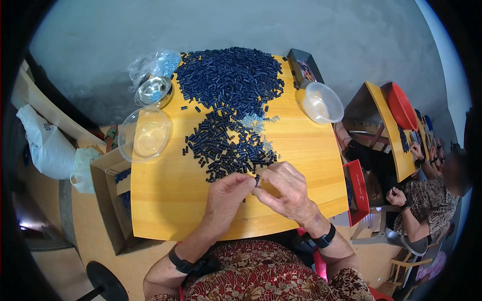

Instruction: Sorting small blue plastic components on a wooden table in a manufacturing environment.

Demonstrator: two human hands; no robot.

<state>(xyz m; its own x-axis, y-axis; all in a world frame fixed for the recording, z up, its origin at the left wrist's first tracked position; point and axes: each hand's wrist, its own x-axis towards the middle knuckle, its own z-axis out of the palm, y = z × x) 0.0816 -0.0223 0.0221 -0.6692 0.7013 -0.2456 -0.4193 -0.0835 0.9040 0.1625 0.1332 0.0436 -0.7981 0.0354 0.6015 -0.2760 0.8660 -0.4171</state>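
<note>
Head view: the left hand [228,193] and right hand [283,188] meet over the near edge of the yellow desk [165,210], fingertips pinched together on a small dark blue piece [257,179]. Each grip is closed on it, though the piece is so small, and so covered by fingers, that how it is held or whether it is one part or two cannot be made out.

Just beyond the hands lies a loose scatter of the same dark blue pieces [226,145], with a few pale clear bits mixed in, and further back a much larger heap [231,78]. Judging by that, most of the stock is yet to be handled.

At the left edge stand an empty clear bowl [145,134] and a metal bowl [153,91] with a plastic bag [155,65] behind it; at the right edge is another clear bowl [321,103]. No finished pieces show in any of them.

Another person [427,200] sits at a second desk to the right, cut off by the rim and hard to read.
</note>
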